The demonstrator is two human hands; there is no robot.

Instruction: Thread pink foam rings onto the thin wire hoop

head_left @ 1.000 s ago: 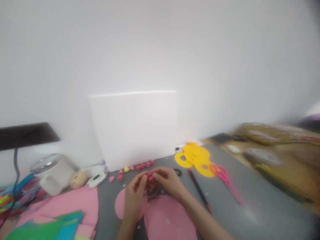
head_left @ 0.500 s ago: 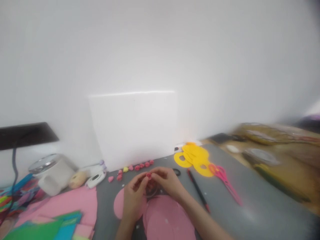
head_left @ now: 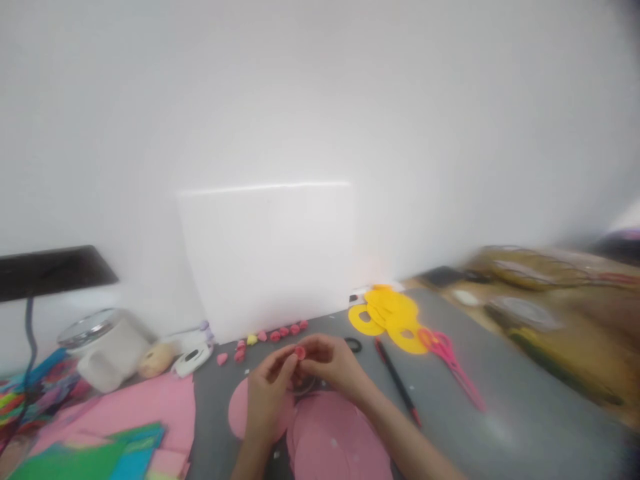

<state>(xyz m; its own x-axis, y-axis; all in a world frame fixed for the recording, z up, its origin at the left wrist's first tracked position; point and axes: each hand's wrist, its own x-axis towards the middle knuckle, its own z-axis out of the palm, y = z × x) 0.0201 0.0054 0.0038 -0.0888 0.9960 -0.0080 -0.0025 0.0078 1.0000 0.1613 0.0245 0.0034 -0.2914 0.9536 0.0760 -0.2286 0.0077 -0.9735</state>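
Between the fingertips of my left hand [head_left: 270, 383] and my right hand [head_left: 327, 363] is a small pink rolled-paper rose [head_left: 300, 352]. Both hands are closed in a pinch on it, above the mat. Beneath my wrists lie overlapping pink paper circles [head_left: 340, 440], and another pink circle [head_left: 239, 407] shows partly behind my left hand. A row of small finished pink roses [head_left: 284, 331] runs along the back, with a yellow one [head_left: 251, 340] and a pink heart-like piece [head_left: 222, 359] to the left.
Yellow paper rings [head_left: 390, 313], a black pen [head_left: 397, 380], pink scissors [head_left: 457, 367] and a black ring [head_left: 353, 345] lie to the right. At left are a white mug [head_left: 107, 353], pink sheets [head_left: 170, 407] and green paper [head_left: 75, 460]. A white board [head_left: 275, 260] leans on the wall.
The pink rose has turned slightly between my fingertips, and my fingers have shifted a little. Everything else stays where it was.
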